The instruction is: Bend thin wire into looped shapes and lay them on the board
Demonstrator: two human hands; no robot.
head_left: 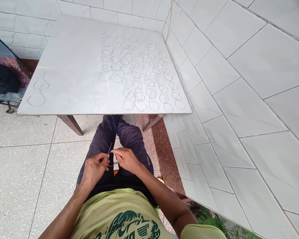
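Note:
Over my lap, my left hand (96, 168) pinches a thin piece of wire (111, 146) between thumb and fingertips. One straight end sticks up past the fingers, and a curved part hangs below, close to my legs. My right hand (126, 160) meets the left one at the fingertips, its fingers closed on the same wire. How the wire is bent between the fingers is too small to make out. On the white table (72, 66) ahead lie rows of thin bent wire loops (134, 103), toward the right side.
A few separate bent wires (43, 87) lie at the table's left front. A folding chair (5, 74) with a dark bag on it stands at the left. White tiled walls (239, 83) border the table at the back and right. Wooden table legs (70, 124) flank my knees.

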